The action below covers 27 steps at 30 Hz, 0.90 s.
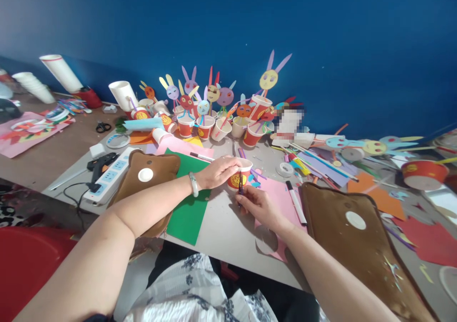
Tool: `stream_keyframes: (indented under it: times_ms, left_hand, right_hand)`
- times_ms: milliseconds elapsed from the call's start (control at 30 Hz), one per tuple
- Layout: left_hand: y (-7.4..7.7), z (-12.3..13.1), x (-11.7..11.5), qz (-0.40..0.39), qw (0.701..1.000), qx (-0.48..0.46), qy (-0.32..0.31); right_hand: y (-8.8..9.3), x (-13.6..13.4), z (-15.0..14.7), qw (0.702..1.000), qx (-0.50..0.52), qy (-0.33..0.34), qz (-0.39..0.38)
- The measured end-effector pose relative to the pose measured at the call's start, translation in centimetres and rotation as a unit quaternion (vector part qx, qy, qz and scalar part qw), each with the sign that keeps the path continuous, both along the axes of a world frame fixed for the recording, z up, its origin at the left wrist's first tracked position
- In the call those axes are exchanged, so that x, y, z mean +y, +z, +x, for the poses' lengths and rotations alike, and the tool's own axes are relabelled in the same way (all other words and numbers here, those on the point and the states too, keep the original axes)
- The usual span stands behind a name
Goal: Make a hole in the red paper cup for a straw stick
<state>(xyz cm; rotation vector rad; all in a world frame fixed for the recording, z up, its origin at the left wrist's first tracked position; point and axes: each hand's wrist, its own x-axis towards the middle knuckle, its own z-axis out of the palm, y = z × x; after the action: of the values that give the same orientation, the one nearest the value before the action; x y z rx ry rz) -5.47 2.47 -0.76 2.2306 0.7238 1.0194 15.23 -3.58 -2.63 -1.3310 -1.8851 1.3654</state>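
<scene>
My left hand (217, 172) is curled over the rim of a red paper cup (238, 179) with a yellow emblem, holding it on the grey table (224, 226). My right hand (259, 206) pinches a thin dark pen-like tool (241, 183) whose tip rests against the cup's front. A green paper sheet (187, 212) lies under my left wrist and a pink sheet (276, 198) under my right hand. A pale bangle sits on my left wrist.
Several red cups with paper rabbit heads on sticks (214, 112) crowd the back by the blue wall. A brown pouch (150, 174) lies at left, another (360, 236) at right. A power strip (110, 174), glue gun (102, 162), scissors (103, 127) and a white marker (295, 202) lie around.
</scene>
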Motion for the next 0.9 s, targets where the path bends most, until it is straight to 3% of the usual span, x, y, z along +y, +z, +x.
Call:
stream_keyframes:
  times_ms: [500,900]
  left_hand:
    - [0.21,-0.14,0.07,-0.026,1.000,0.008,-0.011]
    - [-0.17,-0.04,0.22,0.012,1.000,0.008,-0.009]
  right_hand:
    - [-0.79,0.14,0.16,1.000,0.020,0.000,-0.002]
    - [-0.65,0.23,0.19,1.000,0.029,0.012,0.002]
